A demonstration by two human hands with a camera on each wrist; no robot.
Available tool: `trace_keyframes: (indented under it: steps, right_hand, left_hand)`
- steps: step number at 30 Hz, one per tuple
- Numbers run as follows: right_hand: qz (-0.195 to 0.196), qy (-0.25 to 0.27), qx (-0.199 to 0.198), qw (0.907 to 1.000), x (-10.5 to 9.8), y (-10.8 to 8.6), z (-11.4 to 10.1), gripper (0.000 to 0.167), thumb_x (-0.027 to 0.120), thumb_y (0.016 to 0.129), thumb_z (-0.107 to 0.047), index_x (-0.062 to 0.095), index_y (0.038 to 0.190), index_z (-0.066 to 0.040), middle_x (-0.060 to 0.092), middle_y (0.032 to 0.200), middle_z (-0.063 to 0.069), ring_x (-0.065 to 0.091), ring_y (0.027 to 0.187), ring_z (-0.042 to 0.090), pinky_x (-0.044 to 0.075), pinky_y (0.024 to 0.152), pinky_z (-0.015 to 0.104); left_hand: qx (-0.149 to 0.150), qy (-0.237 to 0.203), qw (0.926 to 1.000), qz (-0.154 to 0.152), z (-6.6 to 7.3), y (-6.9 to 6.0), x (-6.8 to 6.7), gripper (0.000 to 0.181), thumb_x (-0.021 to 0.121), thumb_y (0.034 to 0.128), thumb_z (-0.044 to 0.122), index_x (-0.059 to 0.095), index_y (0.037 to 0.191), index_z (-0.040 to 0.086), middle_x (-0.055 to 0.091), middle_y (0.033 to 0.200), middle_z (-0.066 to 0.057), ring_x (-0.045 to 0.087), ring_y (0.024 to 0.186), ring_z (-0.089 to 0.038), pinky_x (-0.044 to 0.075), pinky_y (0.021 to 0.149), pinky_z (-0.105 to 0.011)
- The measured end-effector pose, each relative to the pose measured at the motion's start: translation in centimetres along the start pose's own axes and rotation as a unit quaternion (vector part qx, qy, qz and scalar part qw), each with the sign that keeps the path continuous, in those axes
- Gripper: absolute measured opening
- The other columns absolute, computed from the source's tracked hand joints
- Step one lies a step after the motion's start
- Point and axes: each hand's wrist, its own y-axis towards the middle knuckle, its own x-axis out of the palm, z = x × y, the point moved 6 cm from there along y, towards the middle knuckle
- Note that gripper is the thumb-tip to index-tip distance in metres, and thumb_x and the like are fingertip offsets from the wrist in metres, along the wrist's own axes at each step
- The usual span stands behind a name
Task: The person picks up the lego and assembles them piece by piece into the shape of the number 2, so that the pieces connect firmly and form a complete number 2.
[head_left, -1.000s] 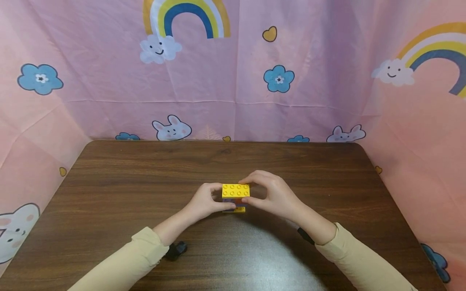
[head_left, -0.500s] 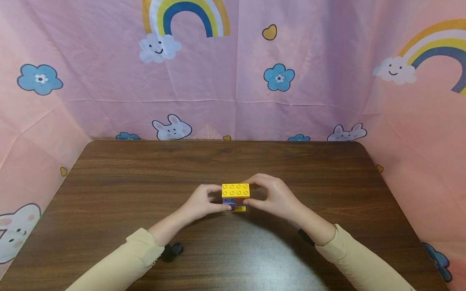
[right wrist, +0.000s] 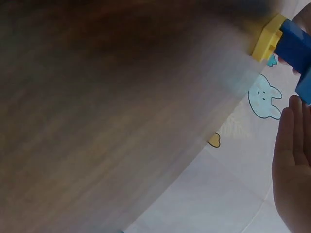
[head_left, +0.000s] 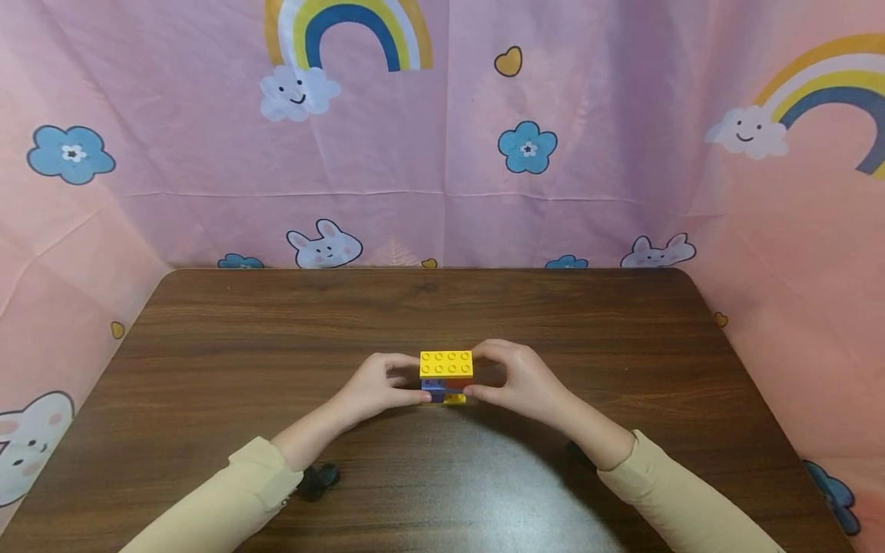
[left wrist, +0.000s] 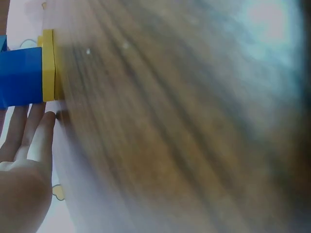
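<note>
A small stack of toy building bricks stands on the brown table between my hands. Its top is a studded yellow brick (head_left: 445, 364); below it show a blue brick (head_left: 433, 384), a red-orange brick (head_left: 458, 383) and a yellow base brick (head_left: 454, 399). My left hand (head_left: 373, 393) touches the stack's left side with thumb and fingertips. On the right side, the fingertips of my right hand (head_left: 522, 380) lie at the edge of the bricks. Both wrist views show fairly straight fingers beside blue bricks; the thumbs are out of sight there.
The brown table (head_left: 276, 330) ends at a patterned pink cloth (head_left: 387, 153) behind and at both sides. A black device (head_left: 318, 481) shows under the left wrist, and a dark one (head_left: 579, 453) is partly hidden by the right forearm.
Both thumbs have slid outward from the front of the stack to its edges, the left hand to the left. The right fingers have drawn back from the top brick. The stack stays in place.
</note>
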Motion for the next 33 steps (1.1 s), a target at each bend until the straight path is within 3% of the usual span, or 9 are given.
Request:
trace_keyframes:
  steps: [10, 16, 26, 33]
  right_hand:
    - [-0.001, 0.002, 0.016, 0.9999, 0.3, -0.1, 0.5, 0.042, 0.092, 0.084, -0.019, 0.075, 0.120, -0.005, 0.078, 0.119, 0.008, 0.073, 0.111, 0.025, 0.062, 0.099, 0.047]
    - [-0.004, 0.040, 0.038, 0.9985, 0.5, 0.0, 0.9, 0.039, 0.090, 0.087, -0.017, 0.075, 0.121, -0.005, 0.078, 0.118, 0.008, 0.074, 0.109, 0.025, 0.062, 0.099, 0.047]
    - [0.005, 0.109, 0.103, 0.9887, 0.6, 0.0, 2.3, 0.040, 0.087, 0.090, -0.015, 0.074, 0.123, 0.003, 0.080, 0.112, 0.015, 0.077, 0.096, 0.024, 0.065, 0.089, 0.043]
    - [0.002, 0.146, 0.138, 0.9796, 0.7, 0.2, 3.4, 0.039, 0.085, 0.092, -0.016, 0.075, 0.122, 0.006, 0.080, 0.111, 0.020, 0.079, 0.095, 0.028, 0.066, 0.083, 0.036]
  left_hand:
    - [-0.003, -0.011, 0.9999, 0.008, -0.3, -0.1, -0.3, 0.049, 0.084, 0.0913, 0.009, 0.066, 0.134, -0.008, 0.066, 0.138, -0.028, 0.065, 0.131, -0.044, 0.058, 0.106, -0.045]
    - [-0.004, -0.008, 0.9996, 0.025, -0.4, 0.0, -0.4, 0.047, 0.084, 0.0921, 0.013, 0.068, 0.131, -0.009, 0.070, 0.133, -0.027, 0.070, 0.125, -0.042, 0.060, 0.103, -0.045]
    - [-0.020, -0.026, 0.9987, 0.039, -0.5, 0.4, -0.3, 0.044, 0.081, 0.0958, 0.017, 0.069, 0.130, -0.008, 0.072, 0.131, -0.026, 0.076, 0.115, -0.037, 0.063, 0.097, -0.044]
    - [-0.051, -0.032, 0.9972, 0.045, -0.9, 0.7, 0.1, 0.044, 0.080, 0.0974, 0.023, 0.070, 0.129, -0.007, 0.074, 0.129, -0.025, 0.076, 0.117, -0.036, 0.062, 0.100, -0.046]
